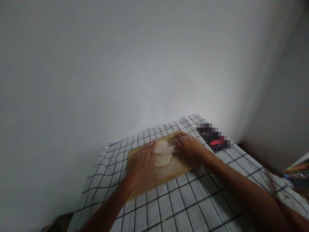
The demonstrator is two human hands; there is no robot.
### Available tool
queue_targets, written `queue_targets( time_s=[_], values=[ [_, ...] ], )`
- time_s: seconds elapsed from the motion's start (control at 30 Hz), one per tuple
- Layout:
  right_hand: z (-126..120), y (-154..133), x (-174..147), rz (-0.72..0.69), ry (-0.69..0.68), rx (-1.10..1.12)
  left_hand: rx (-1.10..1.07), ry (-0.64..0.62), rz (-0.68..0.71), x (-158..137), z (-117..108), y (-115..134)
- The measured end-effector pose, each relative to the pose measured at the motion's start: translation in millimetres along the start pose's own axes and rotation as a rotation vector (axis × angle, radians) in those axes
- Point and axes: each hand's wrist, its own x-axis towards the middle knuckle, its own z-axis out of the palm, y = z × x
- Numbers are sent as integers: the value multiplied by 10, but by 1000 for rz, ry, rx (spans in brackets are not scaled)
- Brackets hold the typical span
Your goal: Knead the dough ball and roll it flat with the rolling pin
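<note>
A pale, flour-dusted rolling pin (pixel 168 149) lies across a flattened round of dough (pixel 163 160). My left hand (pixel 144 158) is over the pin's left end, its fingers pointing away from me and covering that end. On the other end rests my right hand (pixel 187 144), with fingers curled over the pin. Under the dough is a wooden board (pixel 169 174), dusted with flour along its near side. Dough shows both beyond and in front of the pin, and my left hand hides part of its left side.
A white tablecloth with a dark grid (pixel 177 195) covers the table. To the right of the board lies a phone (pixel 214 138) with a lit, partly blurred screen. A plain wall (pixel 145 71) rises behind the table. Some packaged items (pixel 298 175) stand at the far right edge.
</note>
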Motion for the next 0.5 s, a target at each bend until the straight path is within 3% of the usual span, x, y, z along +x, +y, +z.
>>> queue_targets(
  time_s=[0.1, 0.27, 0.37, 0.5],
  values=[
    [28, 30, -4, -3, 26, 3, -9, 23, 49, -297, -88, 168],
    [2, 71, -17, -257, -1, -55, 47, 3, 45, -713, -221, 458],
    [-19, 80, -34, -270, -17, -54, 40, -1, 50, -711, -213, 433],
    [-57, 41, -52, -234, -38, 19, 26, 0, 105, -400, -95, 160]
  ],
)
